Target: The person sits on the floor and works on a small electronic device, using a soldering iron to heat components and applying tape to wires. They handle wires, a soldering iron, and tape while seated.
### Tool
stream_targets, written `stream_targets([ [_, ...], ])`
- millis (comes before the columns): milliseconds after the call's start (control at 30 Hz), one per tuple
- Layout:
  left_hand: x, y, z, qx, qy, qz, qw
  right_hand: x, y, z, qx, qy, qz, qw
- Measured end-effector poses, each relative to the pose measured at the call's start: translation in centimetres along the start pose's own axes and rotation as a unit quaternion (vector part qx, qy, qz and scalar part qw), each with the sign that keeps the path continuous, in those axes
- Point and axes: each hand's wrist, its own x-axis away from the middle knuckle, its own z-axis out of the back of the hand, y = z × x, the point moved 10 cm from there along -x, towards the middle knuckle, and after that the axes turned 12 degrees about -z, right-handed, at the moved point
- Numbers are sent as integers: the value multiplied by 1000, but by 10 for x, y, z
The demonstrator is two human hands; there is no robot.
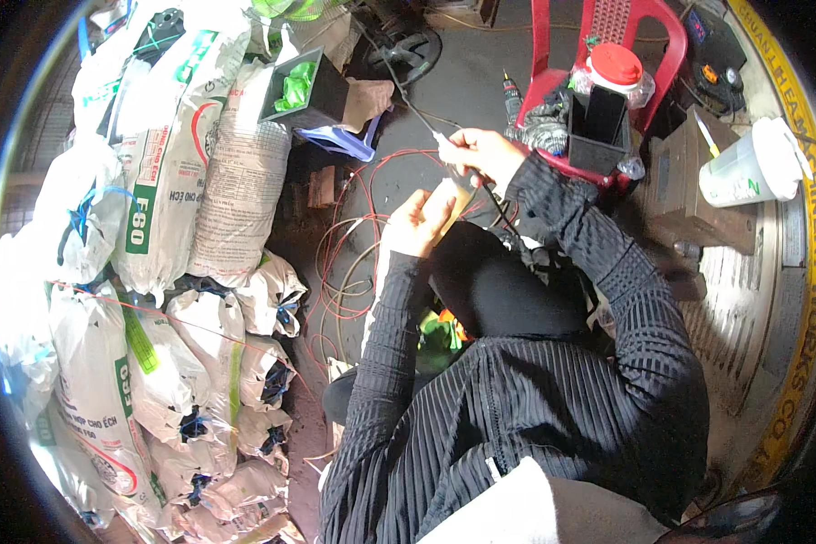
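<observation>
My right hand (487,154) is closed in a pinch on a thin dark cable-like length (417,111), near a whitish section of it. From there the dark length runs up and left, towards a dark round object on the floor. Just below and to the left, my left hand (413,223) is closed round a small pale, whitish piece (453,196), with its thumb against one side. What exactly this piece is cannot be made out in the glare. Both hands are above my bent knee, close together but apart.
Stacked white printed sacks (168,172) fill the left side. A black bin (310,89) with green stuff stands beside them. Red and yellowish hoses (346,240) loop over the floor. To the right are a red plastic chair (666,54) bearing several things, and a lidded cup (743,168) on a wooden box.
</observation>
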Motion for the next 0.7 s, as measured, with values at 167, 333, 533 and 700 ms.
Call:
stream_targets([
  [167, -12, -14, -21, 127, -3, 7, 992, 16, -13, 11, 123, 44, 46, 990],
  [333, -48, -28, -45, 176, -2, -27, 984, 27, -9, 14, 194, 118, 109, 968],
  [533, -111, -24, -88, 380, -51, -121, 916, 48, 12, 50, 270, 277, 167, 907],
  [700, -131, -17, -120, 326, -124, -165, 923, 66, 4, 73, 370, 349, 219, 833],
])
